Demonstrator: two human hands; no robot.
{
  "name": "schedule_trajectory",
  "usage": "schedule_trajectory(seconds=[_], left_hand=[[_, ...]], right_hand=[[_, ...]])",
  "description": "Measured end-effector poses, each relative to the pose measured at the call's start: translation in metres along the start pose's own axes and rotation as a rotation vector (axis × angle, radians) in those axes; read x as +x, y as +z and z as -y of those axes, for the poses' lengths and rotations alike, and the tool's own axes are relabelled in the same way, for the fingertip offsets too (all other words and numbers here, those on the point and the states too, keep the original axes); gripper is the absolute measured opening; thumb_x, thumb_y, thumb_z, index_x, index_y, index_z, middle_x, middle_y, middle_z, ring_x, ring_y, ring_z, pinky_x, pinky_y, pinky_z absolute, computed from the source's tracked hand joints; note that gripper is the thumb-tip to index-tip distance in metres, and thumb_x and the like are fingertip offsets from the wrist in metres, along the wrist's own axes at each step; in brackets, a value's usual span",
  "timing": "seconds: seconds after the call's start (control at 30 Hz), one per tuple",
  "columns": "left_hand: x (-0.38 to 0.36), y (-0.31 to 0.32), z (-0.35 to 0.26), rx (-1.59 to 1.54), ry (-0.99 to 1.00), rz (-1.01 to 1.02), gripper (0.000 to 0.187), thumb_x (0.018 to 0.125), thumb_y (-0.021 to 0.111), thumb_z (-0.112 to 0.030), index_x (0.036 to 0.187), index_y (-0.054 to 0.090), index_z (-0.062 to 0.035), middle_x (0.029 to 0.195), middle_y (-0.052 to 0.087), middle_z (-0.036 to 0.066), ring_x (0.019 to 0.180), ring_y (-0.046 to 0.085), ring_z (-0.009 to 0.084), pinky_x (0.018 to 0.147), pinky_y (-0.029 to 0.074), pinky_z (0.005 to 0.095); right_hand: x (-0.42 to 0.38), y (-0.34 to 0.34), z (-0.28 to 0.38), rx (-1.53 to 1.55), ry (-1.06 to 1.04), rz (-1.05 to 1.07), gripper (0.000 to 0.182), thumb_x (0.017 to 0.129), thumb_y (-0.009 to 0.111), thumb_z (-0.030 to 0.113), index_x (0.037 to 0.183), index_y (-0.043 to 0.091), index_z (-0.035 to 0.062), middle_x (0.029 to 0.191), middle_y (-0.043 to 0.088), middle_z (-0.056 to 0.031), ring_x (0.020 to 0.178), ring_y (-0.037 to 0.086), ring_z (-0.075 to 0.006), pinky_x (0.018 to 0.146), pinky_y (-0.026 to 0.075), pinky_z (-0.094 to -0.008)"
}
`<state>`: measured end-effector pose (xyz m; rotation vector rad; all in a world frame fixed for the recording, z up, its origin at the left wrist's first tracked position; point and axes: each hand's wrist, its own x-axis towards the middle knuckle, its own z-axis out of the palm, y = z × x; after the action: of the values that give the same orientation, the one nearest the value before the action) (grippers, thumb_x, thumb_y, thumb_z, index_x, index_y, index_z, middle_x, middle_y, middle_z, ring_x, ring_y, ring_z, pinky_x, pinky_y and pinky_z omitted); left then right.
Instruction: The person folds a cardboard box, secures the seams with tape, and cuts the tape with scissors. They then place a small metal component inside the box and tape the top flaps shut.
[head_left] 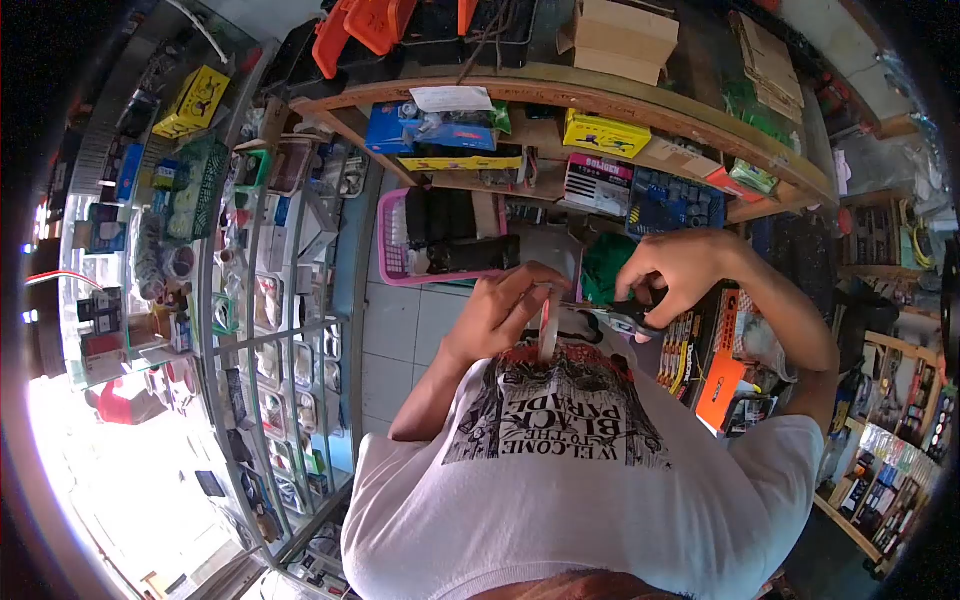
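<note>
tiled floor (390, 330), crowded wooden shelf (570, 84), seemingly glass cabinet (270, 337)

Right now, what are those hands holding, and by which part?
The right hand holds scissors by the handles; the left hand grips what looks like a tape roll near its top.

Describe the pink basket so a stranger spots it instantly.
Find the long wooden-edged shelf across the top of the view. Look below its left part, just beyond the left hand. The pink basket there holds black items, unlike the blue basket farther right.
</note>
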<state>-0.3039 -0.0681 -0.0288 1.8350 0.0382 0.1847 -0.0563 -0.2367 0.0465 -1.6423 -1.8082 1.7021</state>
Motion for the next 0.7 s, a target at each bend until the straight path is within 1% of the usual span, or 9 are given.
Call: schedule_trajectory(seconds=[0.07,0.27,0.37,0.47,0.57,0.67,0.7], left_hand=[[-0.0002,-0.0008,-0.0007,0.0,-0.004,0.004,0.028,0.102,0.045,-0.011,0.113,0.066,0.0038,0.109,0.071,0.019,0.102,0.071,0.0302,0.089,0.054,0.0386],[0.0008,-0.0022,-0.0022,0.018,-0.002,0.025,0.029,0.102,0.045,-0.014,0.113,0.066,0.0032,0.109,0.071,0.018,0.101,0.071,0.0298,0.087,0.054,0.0376],[0.0004,0.0001,0.003,0.01,-0.006,0.021,0.028,0.102,0.047,-0.014,0.114,0.066,0.0026,0.107,0.072,0.018,0.099,0.072,0.0296,0.086,0.055,0.0373],[0.0022,0.0009,-0.0026,-0.015,-0.012,-0.002,0.027,0.102,0.049,-0.014,0.115,0.066,0.0025,0.104,0.073,0.017,0.094,0.073,0.0286,0.083,0.055,0.037],[0.0009,0.0005,0.0016,-0.013,-0.051,0.013,0.026,0.102,0.052,-0.015,0.116,0.065,0.0027,0.101,0.074,0.017,0.091,0.073,0.0267,0.081,0.056,0.0361],[-0.0001,-0.0006,0.0004,0.02,-0.072,0.009,0.027,0.102,0.053,-0.016,0.117,0.065,0.0033,0.101,0.075,0.016,0.091,0.074,0.0248,0.08,0.056,0.0356],[-0.0011,-0.0007,0.002,0.017,-0.079,0.015,0.027,0.101,0.054,-0.015,0.119,0.064,0.003,0.101,0.075,0.016,0.091,0.074,0.0244,0.08,0.056,0.0357]], right_hand=[[0.0017,-0.0015,-0.0027,0.003,-0.03,-0.001,0.043,0.075,0.076,0.024,0.111,0.07,0.0011,0.079,0.07,-0.0059,0.064,0.059,-0.0151,0.061,0.048,-0.0308],[0.0026,-0.0041,0.0012,0.021,-0.02,0.002,0.044,0.076,0.076,0.025,0.111,0.069,-0.0004,0.077,0.07,-0.0049,0.06,0.056,-0.0129,0.058,0.045,-0.03],[0.0034,-0.0035,0.0057,0.027,0.015,0.013,0.044,0.076,0.077,0.025,0.111,0.069,-0.0005,0.076,0.07,-0.0044,0.058,0.054,-0.0126,0.056,0.044,-0.0305],[0.0056,-0.0025,0.0036,0.029,-0.004,0.003,0.043,0.077,0.077,0.025,0.111,0.069,-0.0007,0.075,0.07,-0.0045,0.057,0.053,-0.0121,0.055,0.043,-0.0308],[0.0095,-0.0031,0.0013,0.043,-0.001,0.027,0.052,0.079,0.082,0.04,0.11,0.071,-0.0009,0.076,0.071,-0.009,0.064,0.061,-0.0161,0.061,0.047,-0.0335],[0.0103,-0.0061,0.0037,0.034,0.025,0.062,0.047,0.08,0.082,0.036,0.109,0.071,0.001,0.077,0.072,-0.008,0.066,0.062,-0.0156,0.062,0.048,-0.0333],[0.0101,-0.005,0.0018,0.037,0.012,0.037,0.045,0.081,0.081,0.035,0.109,0.071,0.0014,0.078,0.072,-0.0077,0.067,0.062,-0.0153,0.062,0.048,-0.033]])
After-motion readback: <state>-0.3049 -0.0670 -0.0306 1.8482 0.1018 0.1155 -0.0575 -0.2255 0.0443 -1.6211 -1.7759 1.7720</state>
